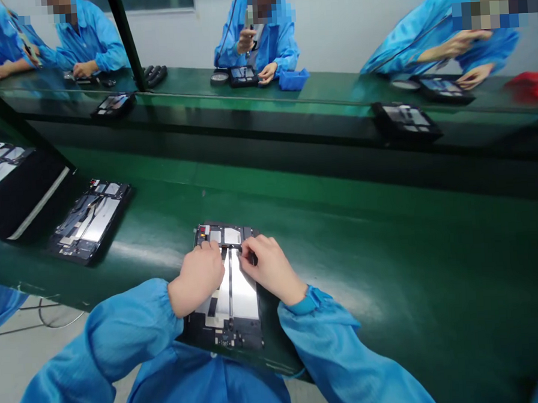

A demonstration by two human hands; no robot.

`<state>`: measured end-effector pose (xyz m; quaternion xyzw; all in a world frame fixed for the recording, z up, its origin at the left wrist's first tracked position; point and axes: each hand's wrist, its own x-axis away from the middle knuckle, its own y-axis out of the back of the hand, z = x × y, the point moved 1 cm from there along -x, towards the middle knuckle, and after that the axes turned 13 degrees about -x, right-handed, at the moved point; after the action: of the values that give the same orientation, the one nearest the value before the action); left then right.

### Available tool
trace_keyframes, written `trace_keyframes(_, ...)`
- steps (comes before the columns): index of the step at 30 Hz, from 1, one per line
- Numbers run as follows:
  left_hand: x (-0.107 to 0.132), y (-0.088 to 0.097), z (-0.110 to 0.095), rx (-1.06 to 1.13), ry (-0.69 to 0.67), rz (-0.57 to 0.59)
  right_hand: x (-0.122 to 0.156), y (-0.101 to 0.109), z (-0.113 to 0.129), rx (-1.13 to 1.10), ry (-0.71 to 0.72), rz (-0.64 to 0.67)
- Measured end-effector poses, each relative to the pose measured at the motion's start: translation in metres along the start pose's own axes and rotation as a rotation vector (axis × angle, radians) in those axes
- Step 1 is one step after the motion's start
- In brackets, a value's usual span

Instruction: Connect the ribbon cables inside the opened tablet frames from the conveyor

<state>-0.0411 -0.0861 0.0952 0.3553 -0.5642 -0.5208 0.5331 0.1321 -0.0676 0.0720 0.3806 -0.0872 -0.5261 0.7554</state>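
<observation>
An opened tablet (231, 299) with silver battery plates and black circuit boards lies on the green conveyor belt (390, 267) right in front of me. My left hand (196, 277) rests curled on its upper left part, fingertips pressed near the top board. My right hand (267, 265) is curled too, its fingers pinched on a small dark part at the tablet's upper middle; what it holds is too small to name. Both arms wear blue sleeves.
Another opened tablet (89, 220) lies to the left on the belt, and a black tray (11, 185) sits further left. Across a raised green shelf, several people in blue coats work on tablets (243, 75). More tablets (406, 121) rest on that shelf.
</observation>
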Motion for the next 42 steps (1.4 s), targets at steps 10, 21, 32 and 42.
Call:
trace_keyframes(10, -0.002, 0.002, 0.009, 0.152, -0.054, -0.021, 0.021, 0.011, -0.026, -0.462, -0.313, -0.158)
trace_keyframes(21, -0.057, 0.007, 0.003, 0.392, -0.466, -0.101, 0.024, 0.008, -0.04, -0.564, -0.42, -0.206)
trace_keyframes(32, -0.068, 0.02, -0.005, 0.393, -0.428, 0.009, 0.024, 0.014, -0.042, -0.586, -0.456, -0.195)
trace_keyframes(42, -0.069, 0.014, -0.01, 0.267, -0.418, -0.028, 0.024, 0.017, -0.043, -0.614, -0.488, -0.188)
